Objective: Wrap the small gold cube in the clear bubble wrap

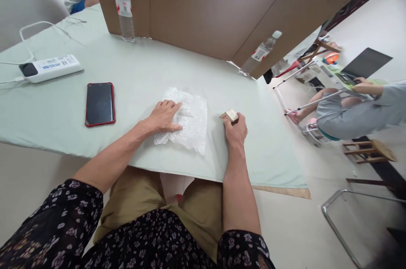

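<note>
The left hand [164,116] is lying flat, palm down, on a crumpled sheet of clear bubble wrap [187,119], its fingers [174,107] stretched out side by side and pressing the sheet's left part onto the pale green cloth-covered surface [139,74]. The bubble wrap is lying toward the near edge of the surface, roughly midway along it. Just to its right, not touching it, the right hand [235,130] is resting on the surface with its fingers curled around a small tan rectangular block [229,115], pinching it at the fingertips; the block is sitting close to the near edge too.

Left of the bubble wrap, well apart from it, a black smartphone in a red case [100,104] is lying face up. Farther toward the left edge, a white power strip [50,67] with white cables is lying. At the far edge, a clear plastic water bottle with a white cap [123,4] is standing upright against a brown cardboard screen [203,6], and a second clear bottle [260,53] is leaning near the far right corner. Beyond the right edge, another person in grey [364,112] is sitting at a laptop.
</note>
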The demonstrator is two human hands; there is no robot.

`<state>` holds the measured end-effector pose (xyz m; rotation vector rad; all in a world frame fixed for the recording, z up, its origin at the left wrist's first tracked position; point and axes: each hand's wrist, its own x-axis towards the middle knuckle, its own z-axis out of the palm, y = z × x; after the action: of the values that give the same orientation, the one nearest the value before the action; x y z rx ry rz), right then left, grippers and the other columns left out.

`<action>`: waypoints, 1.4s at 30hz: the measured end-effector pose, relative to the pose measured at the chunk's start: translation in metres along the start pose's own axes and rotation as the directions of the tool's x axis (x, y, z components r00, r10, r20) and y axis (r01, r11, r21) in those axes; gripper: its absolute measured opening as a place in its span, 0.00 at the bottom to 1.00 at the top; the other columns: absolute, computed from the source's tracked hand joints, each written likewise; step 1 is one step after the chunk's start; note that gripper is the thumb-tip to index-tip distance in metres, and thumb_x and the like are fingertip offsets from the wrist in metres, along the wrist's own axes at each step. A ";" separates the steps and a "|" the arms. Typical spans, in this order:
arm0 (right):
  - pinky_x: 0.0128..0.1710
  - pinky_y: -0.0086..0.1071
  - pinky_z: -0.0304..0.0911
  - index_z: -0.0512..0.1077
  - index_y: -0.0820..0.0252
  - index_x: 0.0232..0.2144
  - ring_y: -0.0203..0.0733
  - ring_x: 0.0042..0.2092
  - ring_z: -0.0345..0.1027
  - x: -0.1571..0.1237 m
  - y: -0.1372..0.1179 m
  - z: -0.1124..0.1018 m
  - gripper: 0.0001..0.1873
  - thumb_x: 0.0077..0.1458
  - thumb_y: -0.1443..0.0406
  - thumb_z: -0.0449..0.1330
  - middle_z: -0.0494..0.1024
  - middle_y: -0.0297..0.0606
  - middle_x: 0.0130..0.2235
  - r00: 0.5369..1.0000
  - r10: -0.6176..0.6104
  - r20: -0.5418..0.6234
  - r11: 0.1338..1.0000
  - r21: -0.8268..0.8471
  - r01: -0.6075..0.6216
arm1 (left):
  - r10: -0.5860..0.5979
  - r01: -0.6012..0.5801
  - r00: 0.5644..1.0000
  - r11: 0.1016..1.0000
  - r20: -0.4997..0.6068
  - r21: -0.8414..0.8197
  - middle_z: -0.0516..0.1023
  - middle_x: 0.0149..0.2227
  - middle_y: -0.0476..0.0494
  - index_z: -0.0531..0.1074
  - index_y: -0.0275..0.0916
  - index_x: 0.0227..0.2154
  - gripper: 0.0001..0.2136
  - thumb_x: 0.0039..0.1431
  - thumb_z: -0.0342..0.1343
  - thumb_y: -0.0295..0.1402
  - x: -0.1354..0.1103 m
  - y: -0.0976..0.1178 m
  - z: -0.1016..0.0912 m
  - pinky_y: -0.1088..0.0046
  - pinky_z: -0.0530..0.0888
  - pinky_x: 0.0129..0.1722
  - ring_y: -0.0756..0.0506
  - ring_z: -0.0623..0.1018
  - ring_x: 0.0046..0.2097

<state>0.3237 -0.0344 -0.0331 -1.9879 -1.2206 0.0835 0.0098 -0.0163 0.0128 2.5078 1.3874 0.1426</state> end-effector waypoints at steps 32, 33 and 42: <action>0.60 0.51 0.60 0.66 0.54 0.61 0.55 0.58 0.71 -0.069 -0.072 0.029 0.29 0.58 0.58 0.63 0.76 0.45 0.60 0.674 -0.591 0.444 0.806 0.283 0.521 | 0.100 -0.088 0.991 0.988 0.088 -0.130 0.59 0.69 0.30 0.43 0.38 0.71 0.48 0.51 0.58 0.46 0.001 -0.015 0.000 0.53 0.55 0.67 0.30 0.57 0.70; 0.60 0.51 0.60 0.66 0.54 0.61 0.54 0.58 0.71 -0.069 -0.071 0.028 0.29 0.58 0.58 0.63 0.75 0.45 0.60 0.678 -0.593 0.434 0.805 0.291 0.518 | 0.100 -0.088 0.991 0.988 0.090 -0.131 0.59 0.69 0.30 0.43 0.38 0.71 0.48 0.51 0.58 0.46 0.001 -0.014 0.000 0.53 0.55 0.67 0.30 0.57 0.70; 0.60 0.51 0.61 0.65 0.55 0.63 0.54 0.59 0.71 -0.070 -0.067 0.031 0.31 0.59 0.57 0.63 0.76 0.47 0.60 0.657 -0.605 0.449 0.795 0.302 0.526 | 0.099 -0.086 0.989 0.989 0.110 -0.120 0.58 0.69 0.28 0.44 0.34 0.71 0.47 0.52 0.58 0.45 0.002 -0.011 0.001 0.54 0.55 0.67 0.31 0.57 0.70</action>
<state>0.2241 -0.0559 -0.0341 -1.3937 -2.0913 0.4148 0.0016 -0.0092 0.0089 2.4450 1.1840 0.0914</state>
